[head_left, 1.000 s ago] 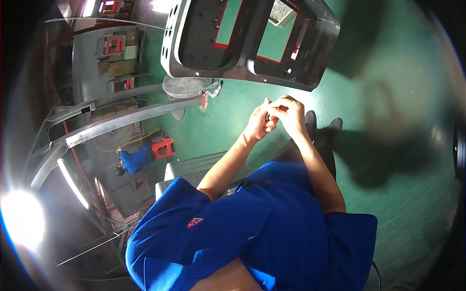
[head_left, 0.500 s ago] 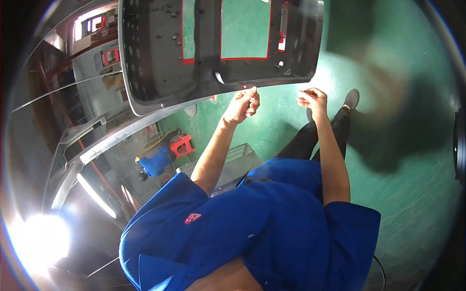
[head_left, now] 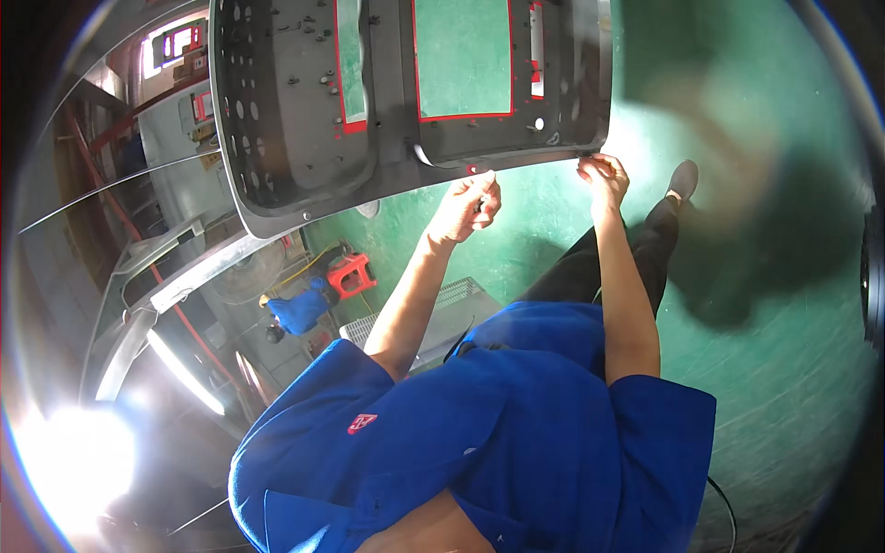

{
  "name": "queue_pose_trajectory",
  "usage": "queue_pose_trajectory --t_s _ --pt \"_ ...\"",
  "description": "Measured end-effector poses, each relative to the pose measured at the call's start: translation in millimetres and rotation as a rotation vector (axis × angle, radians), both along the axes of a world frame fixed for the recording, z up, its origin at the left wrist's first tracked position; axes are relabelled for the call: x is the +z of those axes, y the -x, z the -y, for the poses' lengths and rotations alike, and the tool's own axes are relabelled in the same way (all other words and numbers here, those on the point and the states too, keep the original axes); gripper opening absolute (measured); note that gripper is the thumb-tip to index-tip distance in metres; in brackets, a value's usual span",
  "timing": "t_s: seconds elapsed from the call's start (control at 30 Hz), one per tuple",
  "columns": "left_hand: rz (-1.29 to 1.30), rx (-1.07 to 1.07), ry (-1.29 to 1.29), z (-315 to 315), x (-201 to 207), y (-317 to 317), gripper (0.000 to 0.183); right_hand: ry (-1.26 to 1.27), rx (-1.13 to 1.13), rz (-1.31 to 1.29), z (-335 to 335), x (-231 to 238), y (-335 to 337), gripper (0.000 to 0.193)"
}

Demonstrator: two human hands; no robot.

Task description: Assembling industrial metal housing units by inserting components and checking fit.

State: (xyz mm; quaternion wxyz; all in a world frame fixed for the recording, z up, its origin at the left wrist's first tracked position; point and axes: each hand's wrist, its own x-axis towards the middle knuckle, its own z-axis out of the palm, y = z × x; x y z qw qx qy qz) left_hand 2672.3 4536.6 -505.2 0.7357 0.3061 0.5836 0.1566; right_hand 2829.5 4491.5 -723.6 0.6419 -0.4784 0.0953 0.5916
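Note:
In front of me is a large dark grey moulded panel (head_left: 396,74) with red-edged rectangular openings. My left hand (head_left: 468,210) is closed at the panel's near edge, thumb and forefinger pinched beside a small red spot (head_left: 473,170). Something small and dark shows among its curled fingers, too small to name. My right hand (head_left: 605,182) is at the near right corner of the panel, fingers bent and fingertips against the edge. What those fingertips pinch, if anything, is hidden.
Small dark clips or studs dot the panel's inner face. Below left, a person in blue (head_left: 300,311) is beside a red stool (head_left: 350,275). A grey perforated platform (head_left: 452,309) sits under my left forearm. A bright lamp (head_left: 78,461) glares at lower left.
My right hand has come up to the panel's corner, from apart to touching. The left hand stays pinched near the edge. The panel appears slightly farther left in view.

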Motion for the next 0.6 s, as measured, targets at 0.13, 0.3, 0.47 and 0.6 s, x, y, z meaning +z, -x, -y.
queue_pose_trajectory --t_s 0.13,0.3,0.47,0.6 --pt "-0.02 -0.006 -0.019 1.3 2.6 -1.7 0.039 0.028 0.14 0.428 -5.4 -25.4 3.9 0.024" --pt "-0.035 0.046 -0.044 3.3 3.7 -4.8 0.04 0.034 0.093 0.38 -16.7 -18.9 8.4 0.029" --pt "-0.031 0.047 -0.061 3.2 5.8 -4.8 0.04 0.126 0.11 0.332 -28.1 -12.7 8.2 0.033" --pt "-0.022 0.042 -0.072 4.9 3.5 -9.2 0.038 0.152 0.271 0.464 -30.9 -13.1 5.0 0.034"
